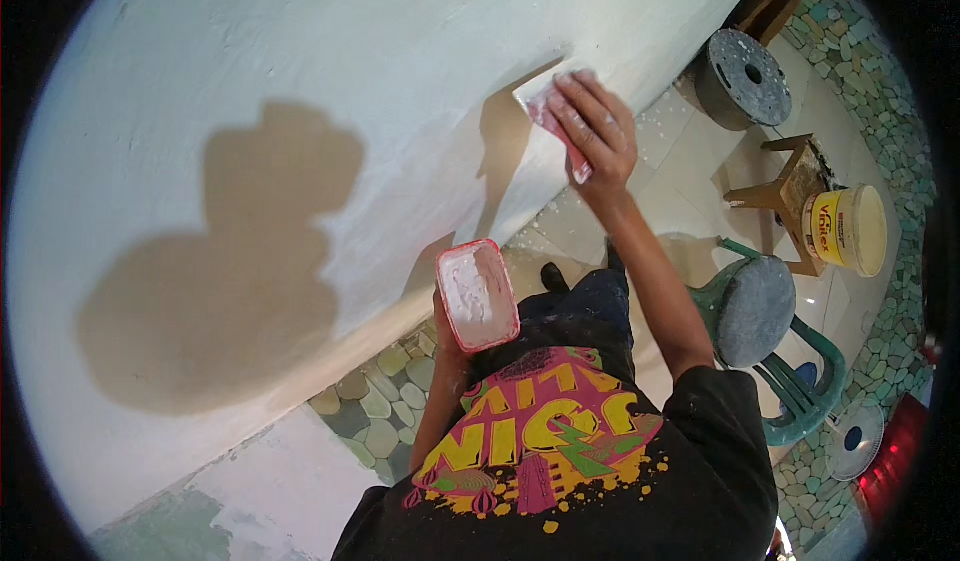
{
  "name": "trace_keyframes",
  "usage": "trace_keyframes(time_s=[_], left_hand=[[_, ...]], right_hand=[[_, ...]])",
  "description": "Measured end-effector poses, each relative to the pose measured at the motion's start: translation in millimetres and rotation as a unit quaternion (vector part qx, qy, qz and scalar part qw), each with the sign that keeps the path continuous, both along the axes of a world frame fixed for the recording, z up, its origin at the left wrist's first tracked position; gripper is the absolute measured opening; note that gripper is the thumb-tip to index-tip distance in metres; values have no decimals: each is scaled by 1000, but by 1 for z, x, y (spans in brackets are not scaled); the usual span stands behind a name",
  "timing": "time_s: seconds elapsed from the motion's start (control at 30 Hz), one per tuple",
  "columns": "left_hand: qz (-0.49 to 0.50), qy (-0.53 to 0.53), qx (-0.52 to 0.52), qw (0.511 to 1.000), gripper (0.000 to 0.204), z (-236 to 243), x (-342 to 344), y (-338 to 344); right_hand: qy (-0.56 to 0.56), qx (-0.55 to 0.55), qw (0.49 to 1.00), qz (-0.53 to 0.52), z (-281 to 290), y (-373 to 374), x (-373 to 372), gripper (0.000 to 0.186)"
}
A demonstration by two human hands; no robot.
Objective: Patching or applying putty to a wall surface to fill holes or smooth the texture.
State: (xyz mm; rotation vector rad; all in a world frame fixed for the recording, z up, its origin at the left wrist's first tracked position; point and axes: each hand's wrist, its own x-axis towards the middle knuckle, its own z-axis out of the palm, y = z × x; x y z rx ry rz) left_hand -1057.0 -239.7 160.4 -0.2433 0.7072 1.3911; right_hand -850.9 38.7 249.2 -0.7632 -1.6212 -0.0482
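Closest in, at 6 o'clock, the black printed T-shirt fills the foreground, and here at the hub the left hand is curled round the side of a red-rimmed tub, most of its fingers hidden, white paste inside, the mouth facing us! Out towards 1 o'clock, the right hand has its fingers closed over a spreader, pale blade, reddish handle, smeared white; the blade is right at the pale wall, though whether its edge touches I cannot tell. That wall sweeps from 8 round to 1. Beyond, between 3 and 4, a green chair with a round grey disc against it; near 3, a white bucket beside a wooden stool; at 2, a dark round container; farthest, at 4, a fan.
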Motion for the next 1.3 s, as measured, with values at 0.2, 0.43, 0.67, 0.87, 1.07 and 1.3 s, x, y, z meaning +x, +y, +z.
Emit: trace_keyframes(time_s=[0.2, 0.43, 0.67, 0.87, 1.07, 1.3], left_hand=[[-4, 17, -15, 1000, 75, -3, -1, -8], [-5, 29, -14, 999, 76, -4, 5, 4], [-14, 32, -9, 999, 76, 1, 21, 20], [-12, 27, -5, 1000, 76, 2, 34, 30], [5, 16, 8, 1000, 78, 2, 41, 34], [-3, 65, -30, 997, 76, -2, 40, 28]], right_hand=[[-148, 24, 987, 59, -51, 52, 13, 35], [-179, -91, 978, 61, -77, 15, 46, 44], [261, -288, 916, 99, 12, 9, 1, 41], [121, -280, 923, 233, 36, -50, -20, 47], [-7, 4, 999, 41, 21, 4, 12, 33], [-221, -16, 970, 99, -67, 31, 25, 50]])
